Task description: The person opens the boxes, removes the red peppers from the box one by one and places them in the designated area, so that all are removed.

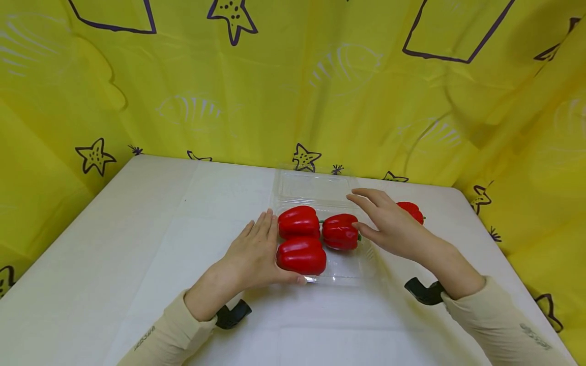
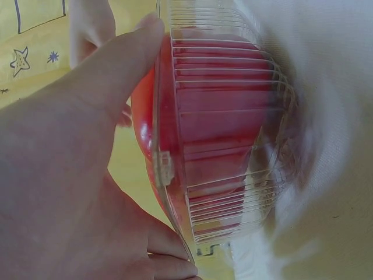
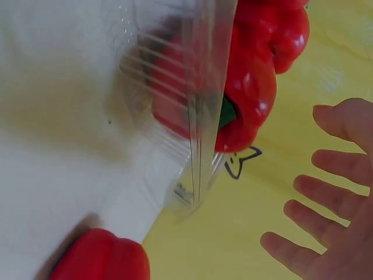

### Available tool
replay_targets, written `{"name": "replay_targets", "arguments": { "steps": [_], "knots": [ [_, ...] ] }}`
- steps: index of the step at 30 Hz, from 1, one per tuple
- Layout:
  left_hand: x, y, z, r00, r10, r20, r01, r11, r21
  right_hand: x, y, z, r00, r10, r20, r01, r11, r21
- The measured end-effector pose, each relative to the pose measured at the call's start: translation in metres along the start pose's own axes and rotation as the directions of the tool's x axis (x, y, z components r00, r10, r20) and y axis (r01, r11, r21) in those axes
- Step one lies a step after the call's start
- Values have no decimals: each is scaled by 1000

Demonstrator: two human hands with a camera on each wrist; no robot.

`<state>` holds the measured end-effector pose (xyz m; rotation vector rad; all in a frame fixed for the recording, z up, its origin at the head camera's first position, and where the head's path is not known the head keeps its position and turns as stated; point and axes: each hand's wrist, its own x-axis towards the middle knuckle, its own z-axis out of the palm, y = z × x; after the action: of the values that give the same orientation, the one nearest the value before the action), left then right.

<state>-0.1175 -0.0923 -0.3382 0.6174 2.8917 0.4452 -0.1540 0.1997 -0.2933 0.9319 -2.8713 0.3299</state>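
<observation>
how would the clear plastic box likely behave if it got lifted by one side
The clear plastic box probably flexes, since its ribbed walls look thin. It may tip toward the person's left, where two of its three red peppers sit. Its lid could flop, being open and laid back.

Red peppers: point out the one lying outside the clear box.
The single pepper on the white table, partly behind the right hand in the head view; the other three peppers sit in the clear box.
</observation>
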Motion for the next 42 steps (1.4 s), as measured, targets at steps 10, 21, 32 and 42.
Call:
{"name": "replay_targets", "arguments": {
  "steps": [10,21,32,42],
  "knots": [
    [-1,-1,0,1000,12,-12,-12,1000,8,9,-16,12,998,0,69,-2,1000,17],
    [0,0,1,1000,8,-4,-8,1000,10,19,-21,26,992,19,128,-19,1000,-5],
    [0,0,0,1000,11,-13,-10,1000,17,20,-17,35,991,-1,131,6,999,-34],
    [0,0,0,1000,6,-11,-6,1000,21,20,-17,35,985,45,166,-43,999,-21]
  ]
}}
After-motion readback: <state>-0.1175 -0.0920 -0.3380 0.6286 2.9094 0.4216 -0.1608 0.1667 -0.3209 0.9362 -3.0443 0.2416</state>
